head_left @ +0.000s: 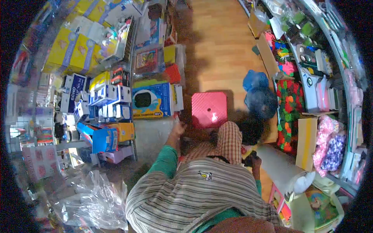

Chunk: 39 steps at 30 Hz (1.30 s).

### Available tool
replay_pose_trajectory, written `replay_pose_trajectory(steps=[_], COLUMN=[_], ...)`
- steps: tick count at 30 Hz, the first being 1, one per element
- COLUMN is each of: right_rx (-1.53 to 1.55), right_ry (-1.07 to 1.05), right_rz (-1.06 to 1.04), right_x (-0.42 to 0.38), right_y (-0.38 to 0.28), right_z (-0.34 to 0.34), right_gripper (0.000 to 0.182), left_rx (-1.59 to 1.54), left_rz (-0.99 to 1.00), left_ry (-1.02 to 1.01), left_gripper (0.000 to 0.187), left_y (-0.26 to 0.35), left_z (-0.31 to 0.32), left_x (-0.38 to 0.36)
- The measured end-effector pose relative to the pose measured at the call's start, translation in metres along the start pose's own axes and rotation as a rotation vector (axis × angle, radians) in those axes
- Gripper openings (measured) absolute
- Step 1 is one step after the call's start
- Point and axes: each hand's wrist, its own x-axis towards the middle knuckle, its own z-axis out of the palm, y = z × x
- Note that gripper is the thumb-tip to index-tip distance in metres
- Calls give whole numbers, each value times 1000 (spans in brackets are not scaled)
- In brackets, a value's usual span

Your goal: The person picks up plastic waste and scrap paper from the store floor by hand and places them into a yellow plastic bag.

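My left hand (178, 128) is lowered beside the shelf edge on my left, close to a small red thing, and its fingers are too blurred to read. In shadow by my right knee, my right hand (255, 160) looks curled round something dark; a bit of yellow (248, 152) shows beside it. Ahead of my knees stands a pink ribbed plastic stool (209, 106) with a hole in its top. A blue and yellow boxed item (152, 101) lies on the left shelf, just beyond my left hand.
Stacked boxes (74, 48) fill the left shelves, with crumpled clear plastic (91, 200) nearer me. Blue plastic bags (260, 97) lie on the wooden floor (219, 42). Along the right are red and green decorations (289, 112), a cardboard box (307, 143) and a pale roll (281, 163).
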Motion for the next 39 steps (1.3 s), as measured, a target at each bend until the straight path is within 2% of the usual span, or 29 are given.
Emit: replay_pose_trajectory(steps=[2,3,5,7,8,10,11,13,14,16,17,19,20,23,26,27,36,39], right_rx=[-22,-31,-49,-45,-34,9,0,-763,-769,-1286,-1242,-1055,-957,-703,-555,-527,-604,-613], right_ry=[12,18,50,113,146,-46,-47,-8,-14,-157,-186,-211,-199,-96,-15,-5,-82,-78], right_rz=[-13,-23,-101,-272,-376,-98,-94,-220,-221,-564,-520,-374,-330,-297,-332,-343,-340,-353], right_x=[-31,-47,-30,2,14,21,21,5,6,21,26,33,40,79,120,132,224,260], right_y=[-95,-136,-110,-46,-25,-31,-33,-69,-66,-47,-42,-60,-74,-130,-185,-204,-285,-318], right_z=[-3,-4,-8,-13,-15,-24,-29,-36,-34,-32,-32,-28,-26,-20,-14,-11,-8,-17], right_gripper=[20,18,18,20,21,18,18,20,20,28,28,28,28,28,29,29,29,29], left_rx=[-64,-134,-211,-20,-26,-328,-334,32,28,-142,-146,74,70,257,-67,-110,-144,-379], left_rz=[-28,35,98,-8,-9,-139,-145,-149,-157,-147,-150,-202,-206,370,81,34,-34,-59], left_ry=[13,66,118,217,212,53,48,153,152,238,244,33,39,598,251,204,184,112], left_gripper=[30,32,34,36,36,38,38,37,37,40,40,41,41,27,25,25,22,22], left_y=[-2,-22,-25,-4,-3,-12,-14,-47,-61,-66,-61,-14,-9,-17,-6,-1,40,86], left_z=[0,14,22,15,15,17,20,50,63,68,60,14,10,14,-4,-12,-70,-126], left_x=[-1,7,2,-18,-22,-21,-18,12,21,28,27,5,11,46,49,52,136,159])
